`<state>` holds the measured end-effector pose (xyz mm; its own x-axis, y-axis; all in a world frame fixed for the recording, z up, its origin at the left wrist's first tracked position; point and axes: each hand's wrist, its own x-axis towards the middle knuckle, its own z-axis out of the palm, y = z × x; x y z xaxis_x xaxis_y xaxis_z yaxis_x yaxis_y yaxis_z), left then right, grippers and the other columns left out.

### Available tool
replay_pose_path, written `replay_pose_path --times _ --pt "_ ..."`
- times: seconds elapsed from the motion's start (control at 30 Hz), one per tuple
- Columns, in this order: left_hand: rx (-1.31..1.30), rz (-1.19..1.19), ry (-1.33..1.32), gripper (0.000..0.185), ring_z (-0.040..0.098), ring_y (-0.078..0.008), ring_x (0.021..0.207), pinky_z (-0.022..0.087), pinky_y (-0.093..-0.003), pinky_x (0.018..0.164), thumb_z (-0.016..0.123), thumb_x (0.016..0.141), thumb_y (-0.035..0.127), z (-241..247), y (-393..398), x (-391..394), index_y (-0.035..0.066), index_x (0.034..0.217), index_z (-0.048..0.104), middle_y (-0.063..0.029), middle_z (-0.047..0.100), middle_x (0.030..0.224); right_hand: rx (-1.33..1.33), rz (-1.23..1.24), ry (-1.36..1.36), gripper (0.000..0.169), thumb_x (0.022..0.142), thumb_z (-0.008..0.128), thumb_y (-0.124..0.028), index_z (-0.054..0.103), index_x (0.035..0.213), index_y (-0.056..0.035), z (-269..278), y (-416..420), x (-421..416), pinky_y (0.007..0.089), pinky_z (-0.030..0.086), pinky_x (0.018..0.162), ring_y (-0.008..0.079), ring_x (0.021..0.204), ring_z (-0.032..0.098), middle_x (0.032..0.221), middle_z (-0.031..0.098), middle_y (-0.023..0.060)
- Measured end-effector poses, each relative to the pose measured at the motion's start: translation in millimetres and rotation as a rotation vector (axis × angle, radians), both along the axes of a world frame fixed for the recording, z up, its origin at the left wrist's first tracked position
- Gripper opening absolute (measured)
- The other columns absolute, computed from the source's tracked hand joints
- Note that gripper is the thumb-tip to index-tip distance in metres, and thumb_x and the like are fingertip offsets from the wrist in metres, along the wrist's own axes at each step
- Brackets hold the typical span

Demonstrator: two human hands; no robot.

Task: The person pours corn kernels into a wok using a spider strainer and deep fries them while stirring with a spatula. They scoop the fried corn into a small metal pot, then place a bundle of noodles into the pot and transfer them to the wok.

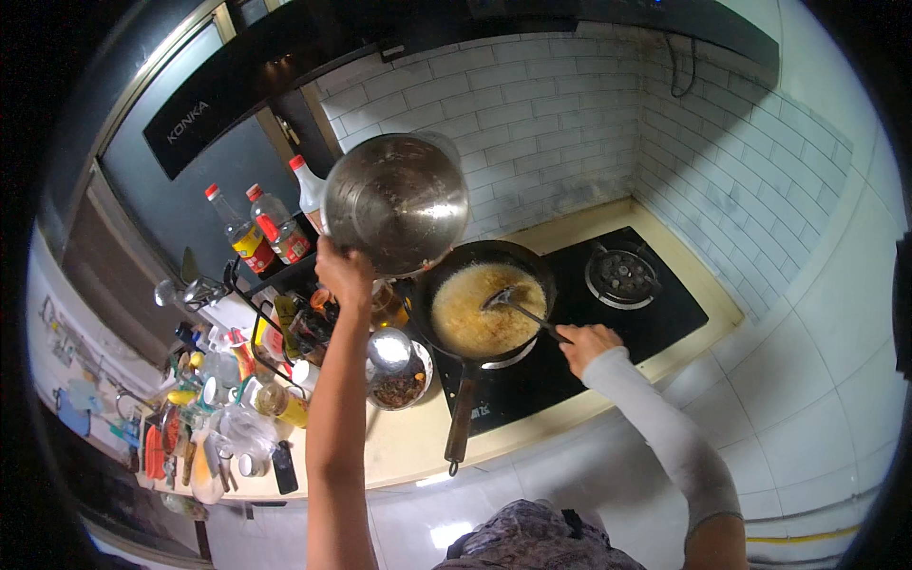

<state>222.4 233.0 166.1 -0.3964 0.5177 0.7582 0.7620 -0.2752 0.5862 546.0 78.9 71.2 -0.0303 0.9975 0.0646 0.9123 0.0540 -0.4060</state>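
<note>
My left hand point(345, 272) grips the rim of a large steel basin point(399, 203), raised and tipped at the left edge of a black wok point(531, 258). The inside of the basin faces me; a few small bits cling near its lower rim. My right hand point(588, 347) is closed around the handle of a metal cooking utensil point(524, 311), whose head dips into the wok. Yellowish, foamy liquid with brown bits point(474, 313) fills the lower part of the wok. Its long handle point(461, 420) points towards me.
A bowl of dark food point(401, 390) with a metal ladle point(390, 349) stands left of the gas hob point(577, 356). The second burner point(623, 274) is at the right. Bottles point(279, 224) stand on a rack; a phone point(284, 467) lies near the counter's front edge.
</note>
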Motion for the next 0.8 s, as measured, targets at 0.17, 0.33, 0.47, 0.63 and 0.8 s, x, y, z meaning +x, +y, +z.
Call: replay_pose_path --times 0.17,0.33,0.47,0.63,0.8 --pt "-0.051 -0.170 -0.240 0.025 0.063 -0.0208 0.072 0.048 -0.0305 0.067 0.050 0.072 -0.001 -32 -40 -73 -0.005 0.094 0.061 -0.0117 0.066 0.083 0.072 0.113 0.131 0.042 0.085 0.056 -0.021 0.050 0.125 -0.0100 -58 7 -25 0.0390 0.048 0.083 0.0322 0.091 0.060 0.111 0.061 0.0131" --pt "-0.128 -0.404 -0.739 0.029 0.062 -0.0184 0.079 0.050 -0.0285 0.069 0.051 0.076 -0.002 -48 -145 -138 -0.004 0.103 0.058 -0.0102 0.063 0.095 -0.028 -0.150 0.622 0.035 0.087 0.056 -0.024 0.056 0.115 -0.0033 -125 29 44 0.0348 0.051 0.069 0.0238 0.074 0.064 0.091 0.066 0.0127" --pt "-0.134 -0.200 -0.835 0.029 0.063 -0.0205 0.081 0.053 -0.0301 0.067 0.050 0.078 -0.002 -42 -246 -161 -0.004 0.106 0.055 -0.0116 0.062 0.098 -0.071 -0.158 0.032 0.056 0.080 0.065 -0.022 0.043 0.131 -0.0115 -181 59 63 0.0367 0.041 0.094 0.0292 0.111 0.051 0.122 0.054 0.0124" --pt "-0.059 0.096 -0.929 0.028 0.063 -0.0201 0.076 0.052 -0.0293 0.062 0.050 0.077 -0.002 -93 -337 -227 -0.004 0.104 0.056 -0.0122 0.062 0.093 -0.080 -0.095 0.114 0.064 0.076 0.068 -0.020 0.040 0.132 -0.0118 -233 89 61 0.0385 0.037 0.099 0.0308 0.117 0.046 0.127 0.049 0.0134" --pt "0.006 0.330 -1.017 0.025 0.060 -0.0186 0.065 0.048 -0.0281 0.053 0.049 0.073 -0.004 -141 -428 -260 -0.005 0.097 0.057 -0.0105 0.061 0.085 -0.077 -0.273 0.169 0.047 0.071 0.071 -0.018 0.053 0.114 -0.0085 -249 95 41 0.0384 0.044 0.082 0.0316 0.095 0.056 0.102 0.062 0.0127"
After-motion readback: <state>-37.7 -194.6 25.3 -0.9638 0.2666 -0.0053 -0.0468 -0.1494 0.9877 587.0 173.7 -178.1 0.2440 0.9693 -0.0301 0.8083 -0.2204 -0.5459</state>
